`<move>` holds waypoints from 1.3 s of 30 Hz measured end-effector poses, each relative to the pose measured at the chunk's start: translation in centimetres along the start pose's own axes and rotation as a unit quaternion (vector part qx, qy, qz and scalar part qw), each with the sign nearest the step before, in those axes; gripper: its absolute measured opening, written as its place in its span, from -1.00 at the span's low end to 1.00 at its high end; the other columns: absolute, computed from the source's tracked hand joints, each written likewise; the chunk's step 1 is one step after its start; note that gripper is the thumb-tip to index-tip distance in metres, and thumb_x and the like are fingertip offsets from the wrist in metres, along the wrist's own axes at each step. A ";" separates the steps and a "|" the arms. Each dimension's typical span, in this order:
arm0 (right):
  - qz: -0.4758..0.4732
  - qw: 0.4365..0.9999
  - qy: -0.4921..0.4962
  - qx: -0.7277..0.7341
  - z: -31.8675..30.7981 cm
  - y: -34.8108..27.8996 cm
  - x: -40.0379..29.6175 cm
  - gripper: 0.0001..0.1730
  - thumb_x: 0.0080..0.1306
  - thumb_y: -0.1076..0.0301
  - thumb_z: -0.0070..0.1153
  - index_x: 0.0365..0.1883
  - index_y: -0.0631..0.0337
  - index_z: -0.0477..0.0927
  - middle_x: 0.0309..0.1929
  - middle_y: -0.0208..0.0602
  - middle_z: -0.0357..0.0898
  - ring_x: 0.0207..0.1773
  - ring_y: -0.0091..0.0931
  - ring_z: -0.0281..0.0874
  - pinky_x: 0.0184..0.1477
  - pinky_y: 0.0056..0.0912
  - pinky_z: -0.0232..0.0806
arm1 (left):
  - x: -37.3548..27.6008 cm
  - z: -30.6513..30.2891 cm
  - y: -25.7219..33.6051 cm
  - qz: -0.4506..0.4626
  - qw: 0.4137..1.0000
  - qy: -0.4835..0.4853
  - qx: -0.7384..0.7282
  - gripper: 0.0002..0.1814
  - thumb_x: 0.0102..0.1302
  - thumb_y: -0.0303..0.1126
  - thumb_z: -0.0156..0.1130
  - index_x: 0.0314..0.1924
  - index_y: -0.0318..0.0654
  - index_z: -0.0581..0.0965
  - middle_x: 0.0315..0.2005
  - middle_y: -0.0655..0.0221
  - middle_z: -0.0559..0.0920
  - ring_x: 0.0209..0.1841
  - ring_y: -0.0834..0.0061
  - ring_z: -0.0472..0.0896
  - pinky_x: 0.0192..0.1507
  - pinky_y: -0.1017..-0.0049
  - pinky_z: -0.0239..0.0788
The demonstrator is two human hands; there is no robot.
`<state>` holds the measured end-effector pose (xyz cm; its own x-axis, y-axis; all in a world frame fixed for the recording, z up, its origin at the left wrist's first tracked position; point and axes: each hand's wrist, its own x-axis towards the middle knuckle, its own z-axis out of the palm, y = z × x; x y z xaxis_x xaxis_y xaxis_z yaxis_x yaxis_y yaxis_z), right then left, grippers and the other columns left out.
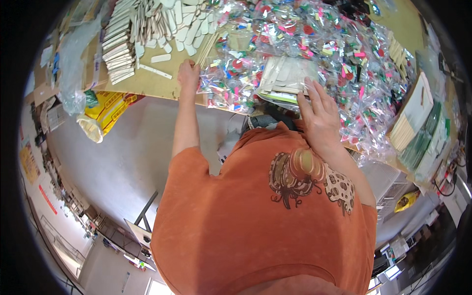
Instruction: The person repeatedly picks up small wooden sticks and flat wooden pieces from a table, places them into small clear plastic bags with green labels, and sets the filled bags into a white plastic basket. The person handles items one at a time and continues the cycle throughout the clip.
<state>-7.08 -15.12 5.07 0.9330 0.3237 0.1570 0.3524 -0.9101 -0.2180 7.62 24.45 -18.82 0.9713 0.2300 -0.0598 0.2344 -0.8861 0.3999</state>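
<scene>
My left hand [188,75] is at the table's front edge with its fingers curled; whether anything is inside them is hidden. Just beyond it lies a bundle of thin wooden sticks [207,49], beside small clear plastic packets of colored pieces [236,65]. My right hand [320,110] rests with fingers apart on the right side of a clear plastic bag [285,75]. Flat white strips and a lime-green edge show through this bag, which lies on the packets close to my body.
Stacked white strips [118,44] and loose rounded white pieces [180,25] lie at the far left of the table [155,83]. A yellow bag [110,110] hangs below the left edge. On the right stands an open box of wooden sticks [411,112] by green-edged plastic packs [424,136].
</scene>
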 end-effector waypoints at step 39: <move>-0.011 0.998 0.060 0.008 1.4 0.3 0.4 -0.68 0.17 0.42 0.11 -0.12 0.37 0.62 0.25 -0.05 0.50 0.36 -0.16 0.39 0.30 -0.11 0.32 | -10.0 -16.4 22.7 0.225 0.933 0.038 -0.280 -0.93 0.30 -0.48 0.36 -0.23 -0.29 0.68 -0.48 0.39 0.68 -0.52 0.64 0.56 -0.45 0.59 0.36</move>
<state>-6.51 -14.94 3.74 0.9098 0.3095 0.2766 0.3752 -0.8982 -0.2291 2.64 8.64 5.84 0.9560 -0.0681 0.2854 -0.2739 -0.5562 0.7846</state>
